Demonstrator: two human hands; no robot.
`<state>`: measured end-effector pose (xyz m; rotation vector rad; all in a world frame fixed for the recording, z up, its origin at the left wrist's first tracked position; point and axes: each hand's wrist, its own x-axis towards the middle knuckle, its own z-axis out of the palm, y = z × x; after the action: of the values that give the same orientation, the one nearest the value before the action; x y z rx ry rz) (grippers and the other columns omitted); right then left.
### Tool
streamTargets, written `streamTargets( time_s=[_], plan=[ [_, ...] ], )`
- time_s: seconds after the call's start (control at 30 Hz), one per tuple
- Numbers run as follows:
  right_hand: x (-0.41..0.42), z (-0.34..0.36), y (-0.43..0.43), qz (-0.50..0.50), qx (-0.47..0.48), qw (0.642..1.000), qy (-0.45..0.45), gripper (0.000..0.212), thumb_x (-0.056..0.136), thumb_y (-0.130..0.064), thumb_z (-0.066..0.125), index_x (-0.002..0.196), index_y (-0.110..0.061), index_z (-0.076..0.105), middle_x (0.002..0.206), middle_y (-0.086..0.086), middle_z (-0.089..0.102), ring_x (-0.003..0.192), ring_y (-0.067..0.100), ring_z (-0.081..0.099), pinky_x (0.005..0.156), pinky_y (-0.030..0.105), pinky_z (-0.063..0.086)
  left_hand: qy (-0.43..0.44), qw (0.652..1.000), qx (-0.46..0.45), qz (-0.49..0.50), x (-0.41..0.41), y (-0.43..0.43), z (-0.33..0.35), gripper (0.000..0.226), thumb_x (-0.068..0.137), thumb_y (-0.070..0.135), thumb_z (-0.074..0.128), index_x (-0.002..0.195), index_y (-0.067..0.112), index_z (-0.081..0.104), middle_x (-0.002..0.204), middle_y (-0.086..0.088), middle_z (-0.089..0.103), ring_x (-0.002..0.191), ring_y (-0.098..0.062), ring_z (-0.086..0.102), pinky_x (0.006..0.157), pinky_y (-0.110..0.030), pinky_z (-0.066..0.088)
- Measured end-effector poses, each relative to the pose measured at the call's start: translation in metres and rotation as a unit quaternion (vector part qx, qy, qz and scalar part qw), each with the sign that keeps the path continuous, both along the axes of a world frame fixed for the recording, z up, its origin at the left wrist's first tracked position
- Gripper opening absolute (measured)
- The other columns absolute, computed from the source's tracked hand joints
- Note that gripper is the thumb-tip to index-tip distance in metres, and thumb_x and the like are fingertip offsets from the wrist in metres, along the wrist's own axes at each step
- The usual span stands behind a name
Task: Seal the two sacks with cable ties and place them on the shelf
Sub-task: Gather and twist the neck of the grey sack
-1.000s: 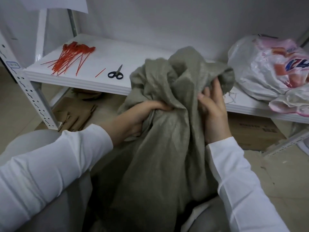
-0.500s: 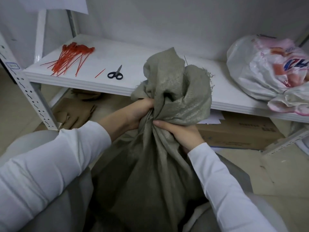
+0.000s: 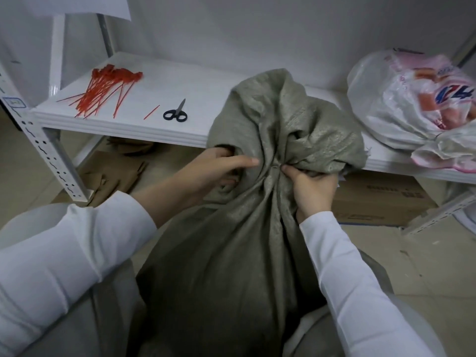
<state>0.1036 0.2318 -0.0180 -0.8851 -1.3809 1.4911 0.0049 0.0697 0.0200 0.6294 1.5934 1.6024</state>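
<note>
A grey-green woven sack (image 3: 231, 253) stands on the floor between my knees, its top bunched into a neck. My left hand (image 3: 219, 168) grips the neck from the left and my right hand (image 3: 309, 186) pinches it from the right, so the loose mouth fans out above them. A pile of red cable ties (image 3: 103, 91) lies at the left end of the white shelf (image 3: 123, 124), with one single red tie (image 3: 151, 112) beside black scissors (image 3: 176, 115). A white printed plastic sack (image 3: 417, 104) rests on the shelf at the right.
The shelf's perforated upright (image 3: 49, 155) stands at the left. Flattened brown cardboard (image 3: 113, 176) lies on the floor under the shelf, and a cardboard box (image 3: 381, 202) sits beneath its right part. A white wall backs the shelf.
Both hands have gathered the sack's open top into a tight neck. The right hand came down from the upper edge to the neck, and the loose mouth now spreads wider above the grip.
</note>
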Motion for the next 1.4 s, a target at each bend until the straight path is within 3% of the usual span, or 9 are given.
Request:
streamTargets(
  time_s=[0.07,0.2,0.3,0.43,0.63,0.73,1.0,1.2,1.4],
  plan=[
    [0.005,0.006,0.004,-0.038,-0.002,0.999,0.018,0.078,0.047,-0.014,0.088,0.116,-0.009,0.052,0.113,0.003,0.067,0.106,0.014,0.065,0.102,0.042,0.048,0.003,1.0,-0.005,0.017,-0.002,-0.003,-0.001,0.031,0.074,0.033,0.077,0.099,0.016,0.068,0.104,0.004,0.065,0.102,-0.011,0.061,0.1,-0.035,0.046],
    [0.011,0.021,-0.005,0.016,-0.013,0.999,0.045,0.082,0.053,-0.027,0.087,0.125,-0.015,0.05,0.118,0.001,0.066,0.109,0.014,0.064,0.101,0.041,0.049,0.104,0.994,-0.004,-0.02,0.011,-0.001,-0.016,0.106,0.05,0.033,0.093,0.139,0.014,0.039,0.135,0.004,0.053,0.12,-0.004,0.054,0.106,-0.027,0.042],
    [0.011,0.031,-0.02,0.133,-0.042,0.986,0.096,0.064,0.068,-0.028,0.079,0.125,-0.012,0.055,0.115,0.003,0.069,0.108,0.019,0.065,0.098,0.042,0.049,0.186,0.979,0.0,-0.079,0.026,0.008,-0.027,0.125,0.045,0.04,0.092,0.146,0.026,0.02,0.14,0.015,0.043,0.127,0.006,0.043,0.109,-0.024,0.036],
    [0.01,0.031,-0.036,0.295,-0.061,0.949,0.097,0.065,0.067,-0.044,0.078,0.124,-0.017,0.062,0.125,0.003,0.066,0.119,0.02,0.059,0.106,0.041,0.04,0.133,0.985,0.096,-0.048,0.031,0.022,-0.032,0.082,0.061,0.007,0.087,0.133,0.009,0.048,0.128,0.001,0.061,0.119,-0.006,0.056,0.103,-0.026,0.044],
    [0.008,0.02,-0.035,0.388,0.004,0.922,0.015,0.021,0.073,-0.038,0.07,0.089,-0.024,0.071,0.111,0.0,0.07,0.115,0.019,0.06,0.105,0.039,0.04,-0.043,0.992,0.107,0.06,0.026,0.031,-0.043,0.043,0.069,-0.007,0.074,0.11,-0.001,0.067,0.11,-0.013,0.07,0.105,-0.025,0.066,0.096,-0.038,0.052],
    [0.011,0.025,-0.026,0.368,-0.042,0.927,0.057,0.013,0.078,-0.02,0.061,0.092,-0.021,0.062,0.107,0.006,0.068,0.105,0.022,0.063,0.09,0.034,0.049,-0.111,0.988,0.098,0.044,0.021,0.035,-0.042,0.041,0.073,0.002,0.071,0.113,0.0,0.066,0.112,-0.015,0.069,0.105,-0.028,0.066,0.093,-0.037,0.053],
    [0.021,0.046,-0.002,0.132,0.176,0.975,0.014,0.035,0.076,0.014,0.066,0.092,-0.014,0.051,0.089,-0.002,0.063,0.076,-0.005,0.062,0.075,0.015,0.048,-0.076,0.997,0.01,-0.005,0.021,0.029,-0.035,0.035,0.072,-0.003,0.072,0.106,0.001,0.069,0.102,-0.013,0.072,0.094,-0.025,0.069,0.083,-0.037,0.057],
    [0.024,0.05,0.002,0.109,0.195,0.975,0.002,0.034,0.082,0.015,0.058,0.111,-0.002,0.054,0.097,0.004,0.064,0.083,0.004,0.059,0.078,0.015,0.047,-0.064,0.997,-0.045,0.002,0.027,0.026,-0.04,0.016,0.073,-0.007,0.063,0.087,-0.003,0.069,0.076,-0.01,0.07,0.068,-0.02,0.067,0.065,-0.029,0.056],
    [0.022,0.034,0.012,0.1,0.064,0.988,-0.1,0.045,0.073,-0.003,0.077,0.114,-0.01,0.059,0.11,0.01,0.066,0.09,0.015,0.066,0.081,0.027,0.055,-0.182,0.978,-0.023,0.098,0.018,0.03,-0.05,0.047,0.071,0.029,0.078,0.113,0.011,0.065,0.102,-0.006,0.073,0.089,-0.02,0.071,0.071,-0.028,0.056]
  ],
)
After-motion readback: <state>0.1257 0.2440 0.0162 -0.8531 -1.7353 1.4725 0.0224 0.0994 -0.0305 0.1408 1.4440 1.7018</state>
